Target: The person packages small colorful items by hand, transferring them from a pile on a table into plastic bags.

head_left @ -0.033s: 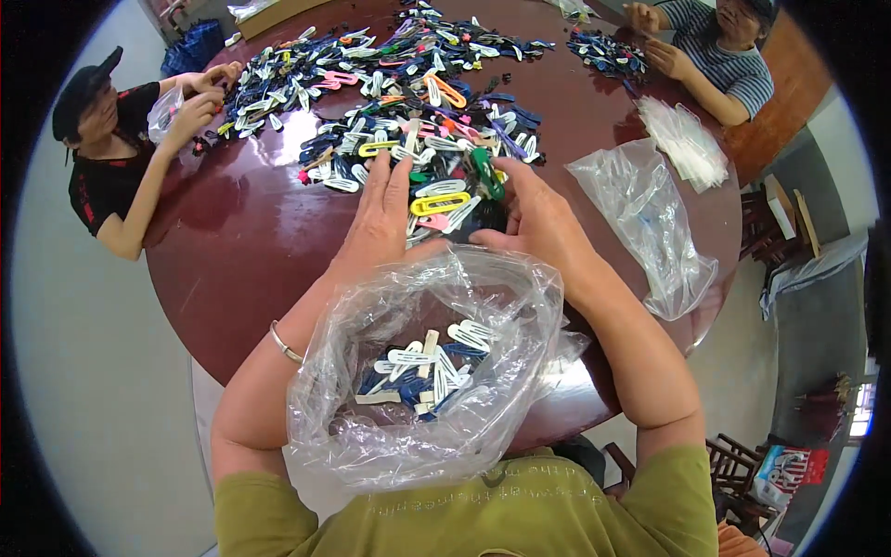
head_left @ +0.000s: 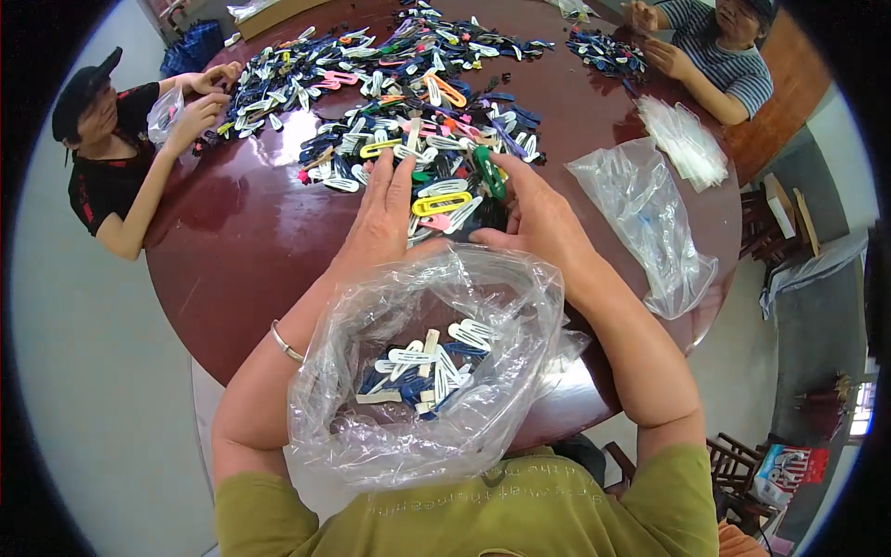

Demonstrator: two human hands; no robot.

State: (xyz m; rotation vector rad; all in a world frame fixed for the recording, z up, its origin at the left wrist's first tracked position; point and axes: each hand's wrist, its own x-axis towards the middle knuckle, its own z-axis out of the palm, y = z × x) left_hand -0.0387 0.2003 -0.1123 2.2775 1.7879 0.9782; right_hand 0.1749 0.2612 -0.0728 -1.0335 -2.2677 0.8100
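Observation:
Both my hands rest around the near end of a heap of hair clips [head_left: 371,148]. My left hand [head_left: 376,218] lies at the heap's left side, fingers stretched forward and thumb apart. My right hand [head_left: 538,212] is curved on the other side, its index finger touching a green hair clip [head_left: 488,174] and its thumb spread toward the left. Between them lie a yellow hair clip [head_left: 441,203], a pink one and several white ones. Closer to me, between my forearms, stands a clear plastic bag [head_left: 320,399] with its mouth open. White and navy hair clips [head_left: 408,356] and pale wooden-looking pieces show inside.
An unfilled clear bag [head_left: 640,218] and a stack of clear bags [head_left: 691,148] lie on the right of the round dark red table [head_left: 223,278]. At the left, a person [head_left: 107,158] handles a small bag; another person [head_left: 719,60] sits far right by a smaller clip pile [head_left: 608,56].

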